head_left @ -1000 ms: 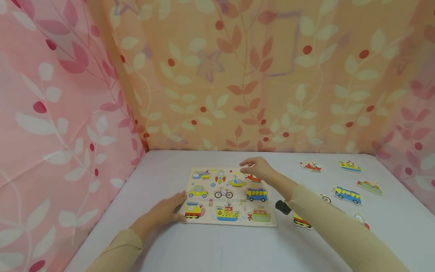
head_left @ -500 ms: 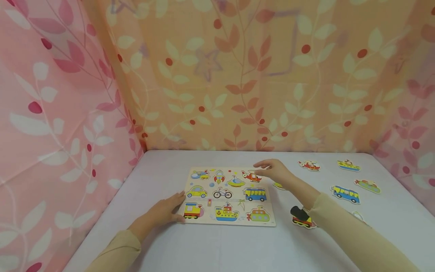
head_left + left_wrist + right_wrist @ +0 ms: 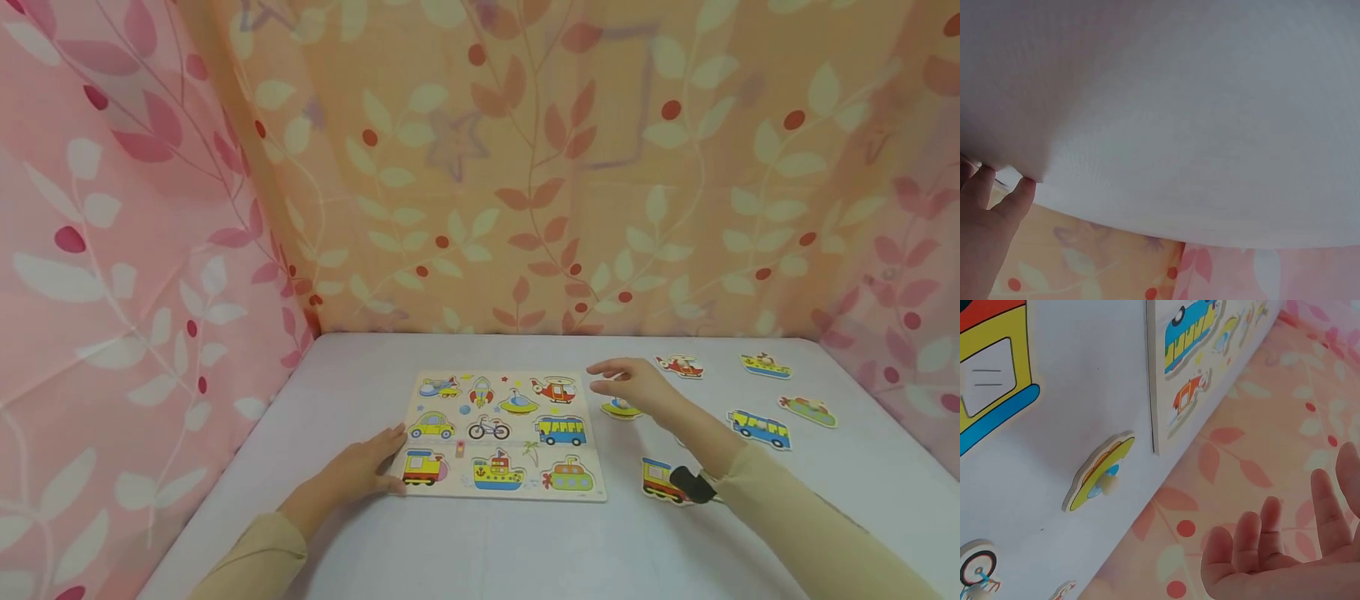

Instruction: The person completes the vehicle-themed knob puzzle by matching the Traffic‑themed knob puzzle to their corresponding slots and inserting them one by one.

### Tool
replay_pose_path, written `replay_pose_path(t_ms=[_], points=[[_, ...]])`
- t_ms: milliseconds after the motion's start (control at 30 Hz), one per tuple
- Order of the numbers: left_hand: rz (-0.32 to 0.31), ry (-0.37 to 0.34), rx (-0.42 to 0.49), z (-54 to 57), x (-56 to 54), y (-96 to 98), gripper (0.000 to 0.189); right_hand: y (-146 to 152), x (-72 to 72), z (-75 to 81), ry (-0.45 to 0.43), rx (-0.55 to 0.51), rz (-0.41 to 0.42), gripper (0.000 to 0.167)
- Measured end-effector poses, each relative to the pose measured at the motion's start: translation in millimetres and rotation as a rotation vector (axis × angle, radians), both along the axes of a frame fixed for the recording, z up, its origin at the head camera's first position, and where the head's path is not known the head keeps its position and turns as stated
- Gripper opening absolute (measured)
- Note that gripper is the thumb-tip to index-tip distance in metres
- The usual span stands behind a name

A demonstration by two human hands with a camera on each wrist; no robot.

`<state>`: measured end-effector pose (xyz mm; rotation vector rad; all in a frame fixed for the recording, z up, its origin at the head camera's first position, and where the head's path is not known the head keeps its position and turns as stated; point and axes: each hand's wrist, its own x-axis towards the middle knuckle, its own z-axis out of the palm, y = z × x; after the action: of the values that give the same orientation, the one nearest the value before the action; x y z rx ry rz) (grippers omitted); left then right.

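Observation:
A wooden puzzle board printed with vehicles lies flat on the table. My left hand rests at its left edge, fingers extended along the side and thumb by the near corner. My right hand hovers just past the board's right side, holding nothing, its fingers loosely bent and spread. Below it lies a flying saucer piece; the right wrist view shows a round knob on this saucer piece. A train piece lies nearer me, partly covered by a black object at the right wrist.
Further right are loose helicopter, ship, bus and submarine pieces. A bicycle piece shows in the right wrist view. Patterned curtains stand behind the white table and along its sides.
My right hand has drawn back to the right, from over the board's helicopter picture to beyond its edge. The flying saucer piece has come into sight. My left hand stays put.

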<state>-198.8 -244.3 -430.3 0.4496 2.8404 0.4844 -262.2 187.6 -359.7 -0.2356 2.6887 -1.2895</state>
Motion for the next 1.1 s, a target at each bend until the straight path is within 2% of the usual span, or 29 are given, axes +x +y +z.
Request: replay_pose_path(t_ms=[267,533,733,967,1100], points=[[0.007,-0.015,0.005,-1.9,-1.5,0.9,0.092,23.5,14.0,3.5,0.009,0.023,0.016,0.050],[-0.005,-0.006,0.017,0.8,-0.1,-0.3,0.092,42.1,23.7,3.8,0.018,0.018,0.010,0.055],[-0.005,-0.011,0.024,1.2,-0.2,-0.8,0.092,61.8,29.8,2.7,0.069,0.045,0.014,0.053],[-0.007,0.007,0.018,1.5,0.4,-1.7,0.092,80.1,37.8,2.5,0.038,0.060,0.006,0.056],[-0.001,0.005,0.017,-0.3,-1.0,-1.8,0.093,91.0,43.5,0.7,0.062,0.065,0.005,0.053]])
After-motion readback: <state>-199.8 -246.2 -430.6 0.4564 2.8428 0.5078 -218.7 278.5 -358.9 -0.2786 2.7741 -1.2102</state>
